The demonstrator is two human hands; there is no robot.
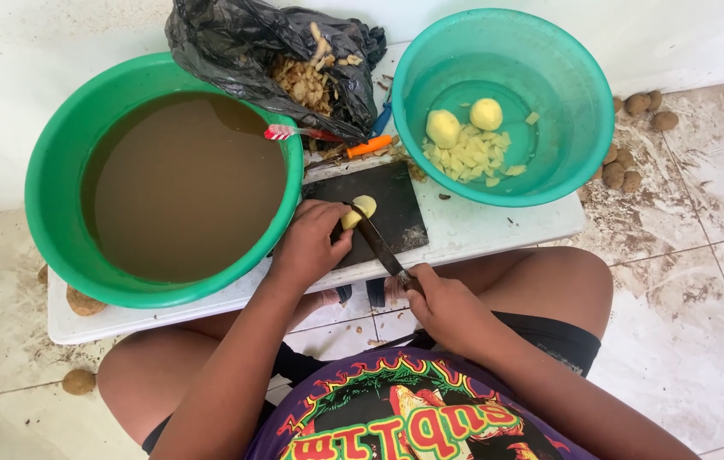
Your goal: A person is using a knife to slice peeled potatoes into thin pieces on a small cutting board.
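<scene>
head view, looking down: the left hand (309, 243) is closed over a peeled yellow potato piece (359, 210), pinning it to the dark cutting board (396, 209), while the right hand (445, 307) is wrapped tight around the handle of a knife (376, 243) whose blade runs up to the potato and touches it right beside the left fingertips. the board lies on a low white table (498, 230) across the person's knees. just behind it sit a teal bowl (579, 128) holding two peeled potatoes and cut slices (468, 153), a black bag of peelings (294, 60) with an orange-handled tool (370, 146) below it, and a red and white toothbrush (290, 132) resting on the rim of a large green basin (51, 213) full of brown water. unpeeled potatoes (630, 166) lie on the dirty tiled floor to the right. the risk, as i judge it, is the blade so close to the holding fingers: a wet, rounded piece could roll or slip and bring the edge onto a fingertip. the heavy basin overhangs the table edge, so a knock of the knee could slop it.
</scene>
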